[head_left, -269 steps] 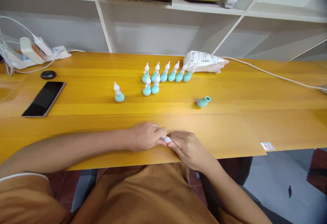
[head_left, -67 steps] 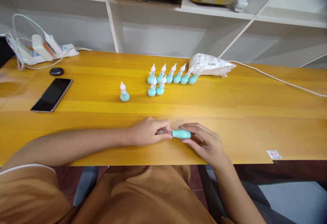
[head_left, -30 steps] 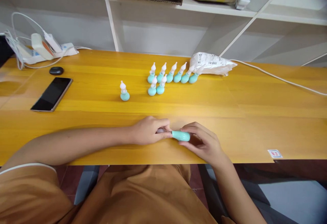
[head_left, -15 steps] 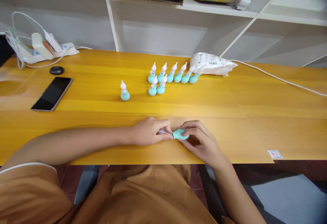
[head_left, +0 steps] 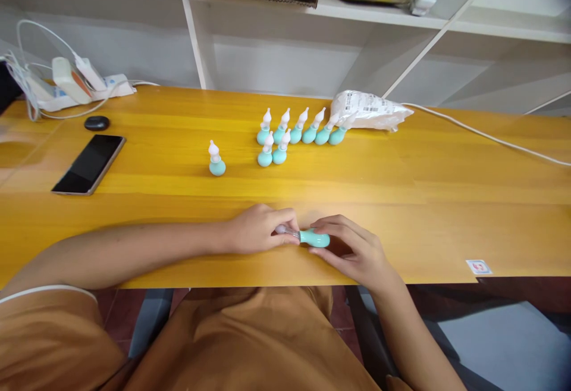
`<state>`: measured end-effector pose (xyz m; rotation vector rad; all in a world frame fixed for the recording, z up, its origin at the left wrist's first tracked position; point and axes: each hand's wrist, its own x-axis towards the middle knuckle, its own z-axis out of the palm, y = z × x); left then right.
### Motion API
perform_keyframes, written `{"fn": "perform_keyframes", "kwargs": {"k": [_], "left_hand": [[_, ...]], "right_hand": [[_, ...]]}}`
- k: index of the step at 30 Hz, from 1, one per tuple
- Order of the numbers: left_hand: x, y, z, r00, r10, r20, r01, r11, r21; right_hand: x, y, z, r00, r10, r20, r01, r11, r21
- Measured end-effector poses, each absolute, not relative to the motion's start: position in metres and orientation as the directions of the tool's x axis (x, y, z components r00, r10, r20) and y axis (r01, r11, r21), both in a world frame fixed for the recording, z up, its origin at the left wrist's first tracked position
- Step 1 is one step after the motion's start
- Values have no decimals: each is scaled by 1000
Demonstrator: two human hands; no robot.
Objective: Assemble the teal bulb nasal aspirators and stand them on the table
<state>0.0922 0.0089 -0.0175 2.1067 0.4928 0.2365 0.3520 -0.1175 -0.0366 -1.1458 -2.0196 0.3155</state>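
My left hand [head_left: 259, 229] pinches the pale tip [head_left: 282, 230] at one end of a small teal bulb [head_left: 315, 238], which lies sideways just above the near edge of the yellow table [head_left: 423, 200]. My right hand [head_left: 352, 251] grips the bulb's teal body from the other side. Both hands are closed on this one piece. Farther back, several finished teal bulbs with white tips [head_left: 294, 132] stand upright in a group, and a single one [head_left: 216, 159] stands apart to their left.
A crumpled white plastic bag [head_left: 372, 109] lies behind the group. A black phone [head_left: 89, 163], a small black object [head_left: 97, 122] and a power strip with cables [head_left: 71, 84] sit at the left. A white cable [head_left: 486, 135] runs right. White shelving stands behind.
Nine seconds ago the teal bulb lay alone on the table at the right and my hands worked a white tip; now the bulb is in my right hand, joined to the tip.
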Motion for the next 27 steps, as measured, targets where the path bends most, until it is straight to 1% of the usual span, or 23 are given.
{"fn": "perform_keyframes", "kwargs": {"k": [6, 9, 11, 14, 16, 18, 21, 24, 27], "left_hand": [[94, 10, -19, 909, 417, -5, 248, -530, 811], [95, 10, -19, 908, 418, 7, 232, -517, 824], [96, 11, -19, 899, 438, 9, 206, -442, 873], [98, 12, -19, 867, 498, -15, 159, -247, 956], [100, 13, -20, 845, 531, -56, 149, -134, 980], [101, 14, -20, 837, 541, -85, 153, -81, 985], [99, 14, -21, 855, 516, -50, 143, -142, 980], [98, 14, -22, 887, 461, -12, 136, -238, 962], [97, 14, -23, 896, 443, -4, 136, -267, 954]], "right_hand": [[351, -118, -35, -284, 840, 463, 657, 522, -544], [352, -118, -38, -276, 860, 428, 680, 490, -546], [353, -116, -40, -282, 864, 418, 666, 490, -563], [353, -113, -41, -263, 857, 443, 661, 495, -565], [352, -112, -41, -229, 834, 502, 683, 505, -528], [351, -112, -41, -214, 791, 573, 698, 534, -477], [353, -115, -42, -238, 766, 598, 683, 569, -458], [355, -118, -43, -263, 797, 544, 665, 558, -496], [354, -120, -43, -274, 813, 513, 661, 547, -514]]}}
